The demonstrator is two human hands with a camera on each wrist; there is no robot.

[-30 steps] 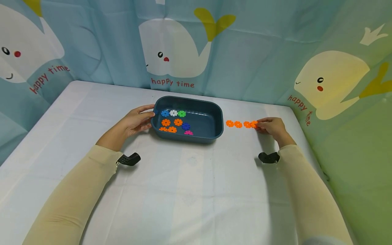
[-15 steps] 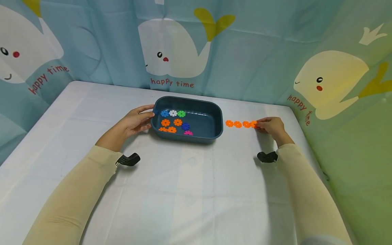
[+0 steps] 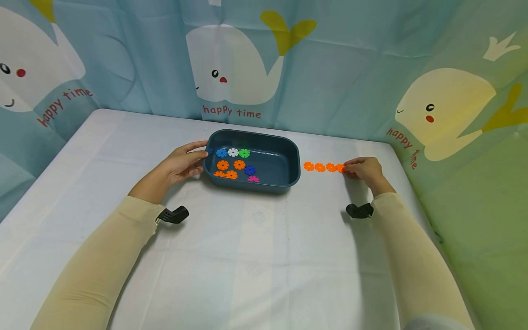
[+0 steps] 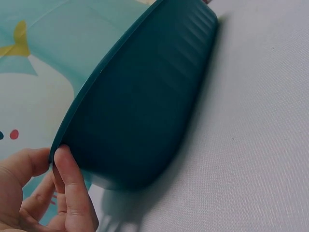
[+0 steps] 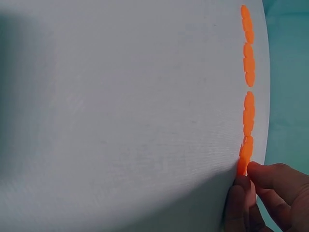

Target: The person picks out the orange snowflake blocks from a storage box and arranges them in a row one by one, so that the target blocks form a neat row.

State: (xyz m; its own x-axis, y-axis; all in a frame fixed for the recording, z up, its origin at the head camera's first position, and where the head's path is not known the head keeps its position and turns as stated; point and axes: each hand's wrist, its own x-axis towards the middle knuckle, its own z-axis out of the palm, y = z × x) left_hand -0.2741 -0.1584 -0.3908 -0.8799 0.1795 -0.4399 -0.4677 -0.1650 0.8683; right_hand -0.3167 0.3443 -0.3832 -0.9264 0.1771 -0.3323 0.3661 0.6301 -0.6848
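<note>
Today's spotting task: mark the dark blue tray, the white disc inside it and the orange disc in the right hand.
Dark blue tray [image 3: 273,166], head view: bare inner floor.
White disc [image 3: 233,152], head view: middle of its face.
Orange disc [image 3: 340,168], head view: exposed part of its face.

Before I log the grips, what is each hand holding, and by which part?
The left hand holds the tray by its left rim. The right hand pinches the rightmost orange disc by the edge farthest from the tray.
</note>
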